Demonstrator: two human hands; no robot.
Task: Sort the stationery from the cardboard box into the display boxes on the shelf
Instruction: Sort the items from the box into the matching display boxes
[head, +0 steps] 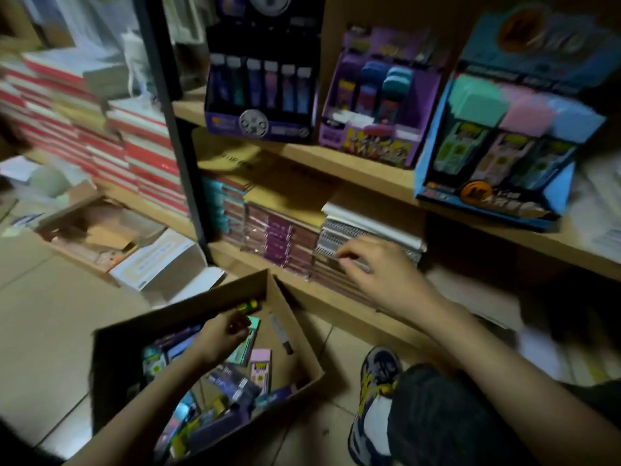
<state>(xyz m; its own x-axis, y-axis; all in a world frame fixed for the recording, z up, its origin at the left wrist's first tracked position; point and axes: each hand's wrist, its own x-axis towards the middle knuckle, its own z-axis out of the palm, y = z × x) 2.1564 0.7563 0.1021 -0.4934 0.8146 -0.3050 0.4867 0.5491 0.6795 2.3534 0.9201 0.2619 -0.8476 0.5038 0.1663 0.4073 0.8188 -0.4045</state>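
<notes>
Cardboard box (304,353): left hand (223,332) grips 1 teal pack (245,348) inside; right hand (383,274), loosely curled, touches notebooks (369,230).

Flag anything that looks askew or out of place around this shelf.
The blue display box sits skewed at the right of the upper shelf, its front corner overhanging the edge. On the floor, a white box lies open beside a torn-open carton of scraps.
</notes>
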